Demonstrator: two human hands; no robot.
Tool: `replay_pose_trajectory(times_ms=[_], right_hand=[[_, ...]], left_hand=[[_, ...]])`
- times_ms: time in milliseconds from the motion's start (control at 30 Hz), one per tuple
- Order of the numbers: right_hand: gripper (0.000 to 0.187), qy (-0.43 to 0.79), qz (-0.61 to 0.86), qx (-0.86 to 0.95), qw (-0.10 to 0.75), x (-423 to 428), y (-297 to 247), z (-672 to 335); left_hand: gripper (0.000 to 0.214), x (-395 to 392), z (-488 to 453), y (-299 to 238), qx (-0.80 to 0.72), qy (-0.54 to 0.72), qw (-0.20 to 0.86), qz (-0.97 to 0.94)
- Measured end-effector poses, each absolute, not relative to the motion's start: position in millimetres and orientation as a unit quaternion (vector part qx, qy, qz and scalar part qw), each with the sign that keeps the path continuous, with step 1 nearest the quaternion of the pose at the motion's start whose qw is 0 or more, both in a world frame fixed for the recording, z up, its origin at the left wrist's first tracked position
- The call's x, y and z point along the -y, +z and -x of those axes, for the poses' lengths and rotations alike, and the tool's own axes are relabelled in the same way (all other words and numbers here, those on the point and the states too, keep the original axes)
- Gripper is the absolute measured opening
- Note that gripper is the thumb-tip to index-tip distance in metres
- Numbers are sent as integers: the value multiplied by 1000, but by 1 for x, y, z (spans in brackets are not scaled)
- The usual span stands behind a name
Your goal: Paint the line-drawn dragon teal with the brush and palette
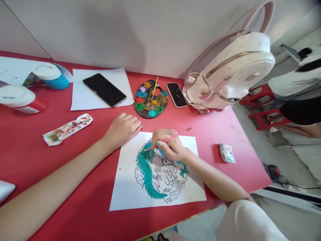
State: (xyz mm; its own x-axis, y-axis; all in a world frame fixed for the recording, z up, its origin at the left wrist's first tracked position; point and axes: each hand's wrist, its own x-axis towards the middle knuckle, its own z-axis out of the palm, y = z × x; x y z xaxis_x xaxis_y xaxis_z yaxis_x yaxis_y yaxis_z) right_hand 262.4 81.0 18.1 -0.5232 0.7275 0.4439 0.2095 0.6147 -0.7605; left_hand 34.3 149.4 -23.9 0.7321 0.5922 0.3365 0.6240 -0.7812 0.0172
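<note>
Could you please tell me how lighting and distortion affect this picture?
In the head view, a soft shadow darkens the wall; pale sheen washes the red table's right side; the backpack leans outward, probably wide-angle stretch; the dragon drawing's lines look legible.
</note>
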Motion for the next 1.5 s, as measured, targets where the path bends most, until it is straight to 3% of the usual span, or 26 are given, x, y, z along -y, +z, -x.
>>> replay_pose_trajectory(times_ms=[267,800,1500], right_hand=[[52,274,266,866,322,-80,16,-261],[37,269,255,852,370,-82,12,-261],[49,253,287,861,335,-83,6,-263]], left_hand=[[37,-149,-36,-26,336,-166,37,926],[37,-150,-35,-27,322,-161,63,931],[37,-151,-35,-27,313,-189,68,928]])
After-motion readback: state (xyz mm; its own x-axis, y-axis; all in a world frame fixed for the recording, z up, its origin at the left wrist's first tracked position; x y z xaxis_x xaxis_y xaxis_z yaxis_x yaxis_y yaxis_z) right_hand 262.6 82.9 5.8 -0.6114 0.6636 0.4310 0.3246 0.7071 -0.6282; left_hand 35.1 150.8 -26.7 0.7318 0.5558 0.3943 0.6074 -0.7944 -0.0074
